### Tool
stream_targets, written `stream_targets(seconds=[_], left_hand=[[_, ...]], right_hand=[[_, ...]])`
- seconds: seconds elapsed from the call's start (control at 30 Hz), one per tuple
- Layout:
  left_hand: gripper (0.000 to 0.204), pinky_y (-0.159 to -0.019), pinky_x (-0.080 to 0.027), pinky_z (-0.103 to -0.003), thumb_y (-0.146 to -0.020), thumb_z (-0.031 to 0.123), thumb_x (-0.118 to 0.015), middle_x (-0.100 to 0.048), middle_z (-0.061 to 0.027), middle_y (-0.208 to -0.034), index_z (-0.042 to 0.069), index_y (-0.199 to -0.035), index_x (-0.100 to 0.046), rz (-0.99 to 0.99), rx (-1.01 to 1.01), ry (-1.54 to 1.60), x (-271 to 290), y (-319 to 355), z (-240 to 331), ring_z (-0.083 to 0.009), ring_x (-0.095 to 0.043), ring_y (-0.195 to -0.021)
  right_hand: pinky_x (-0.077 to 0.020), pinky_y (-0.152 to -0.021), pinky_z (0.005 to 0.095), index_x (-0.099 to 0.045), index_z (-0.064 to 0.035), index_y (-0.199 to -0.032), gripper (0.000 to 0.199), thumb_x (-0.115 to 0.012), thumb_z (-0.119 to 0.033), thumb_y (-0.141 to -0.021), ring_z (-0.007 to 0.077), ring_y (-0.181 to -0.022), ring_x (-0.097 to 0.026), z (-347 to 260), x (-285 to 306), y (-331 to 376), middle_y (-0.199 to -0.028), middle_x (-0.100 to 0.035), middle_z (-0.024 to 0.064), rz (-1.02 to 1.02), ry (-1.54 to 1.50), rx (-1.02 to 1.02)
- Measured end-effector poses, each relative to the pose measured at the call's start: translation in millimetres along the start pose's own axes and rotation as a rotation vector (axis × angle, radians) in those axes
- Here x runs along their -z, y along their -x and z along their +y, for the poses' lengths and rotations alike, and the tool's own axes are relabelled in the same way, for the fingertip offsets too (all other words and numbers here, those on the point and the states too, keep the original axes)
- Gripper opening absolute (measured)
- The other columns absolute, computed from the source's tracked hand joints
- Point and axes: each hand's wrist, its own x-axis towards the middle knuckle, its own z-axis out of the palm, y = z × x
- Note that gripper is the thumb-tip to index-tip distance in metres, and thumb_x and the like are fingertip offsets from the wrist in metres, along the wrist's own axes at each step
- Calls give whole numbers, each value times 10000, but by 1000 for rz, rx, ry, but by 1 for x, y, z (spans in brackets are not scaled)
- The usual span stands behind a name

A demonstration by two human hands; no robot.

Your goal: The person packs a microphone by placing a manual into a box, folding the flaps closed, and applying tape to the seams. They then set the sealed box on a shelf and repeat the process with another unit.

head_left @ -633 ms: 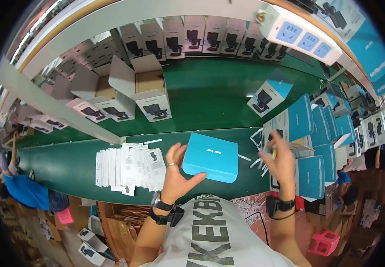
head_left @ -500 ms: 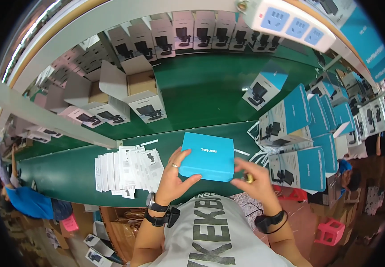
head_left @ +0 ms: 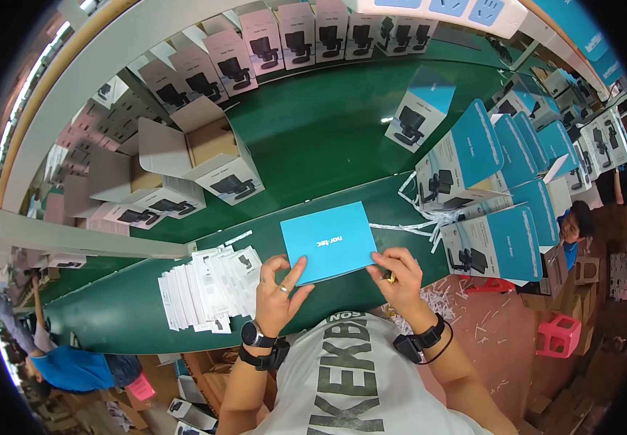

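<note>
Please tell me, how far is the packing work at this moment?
Done: closed blue boxes stand stacked at the right. In hand: both the left hand and right hand hold one flat blue box. Left: open cartons and a spread of white leaflets wait on the green table.

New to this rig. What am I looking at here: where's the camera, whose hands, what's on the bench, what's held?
No machine here: a person works with two bare hands. The one view comes from a fisheye camera worn on the head, looking down, so straight edges bend near the rim. The left hand and the right hand both hold a flat blue box over a green bench. Left of it lies a spread of white leaflets. To the right stand blue product boxes, with white paper strips beside them. Open cardboard cartons sit farther back on the left.
</note>
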Motion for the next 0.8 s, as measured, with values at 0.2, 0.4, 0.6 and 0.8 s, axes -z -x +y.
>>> stream_targets(seconds=[0.2, 0.4, 0.6, 0.8], left_hand=[[731, -1118, -434, -557, -817, 237, -855, -530, -195, -1293, 98, -1476, -571, -73, -92, -261, 24, -32, 33, -421, -509, -1303], [868, -1224, -257, -629, -843, 332, -817, -346, -243, -1613, 129, -1588, -421, -374, -171, -344, -25, -82, 50, -475, -312, -1507], [868, -1243, -209, -639, -878, 349, -771, -260, -223, -1694, 115, -1615, -378, -388, -196, -407, -54, -82, 37, -464, -255, -1551], [836, -1224, -179, -687, -919, 332, -727, -237, -248, -1693, 47, -1608, -349, -448, -191, -412, -59, -95, 36, -497, -237, -1544]], right_hand=[[-469, -536, 288, -770, -59, -1121, 406, -848, 13, -729, 171, -649, -594, 3, 5, 2, -993, -663, 78, -38, 50, 44], [-489, -596, 284, -748, -58, -1202, 486, -778, 111, -748, 184, -695, -611, -1, -2, 4, -1072, -648, 120, -91, 56, 29], [-500, -583, 318, -750, -79, -1224, 535, -767, 76, -712, 185, -636, -587, 9, 1, 0, -1123, -704, 87, -76, 131, -37], [-540, -608, 331, -774, -77, -1138, 389, -778, 18, -760, 186, -692, -678, 38, -20, 2, -1287, -724, 95, -109, 76, 90]])
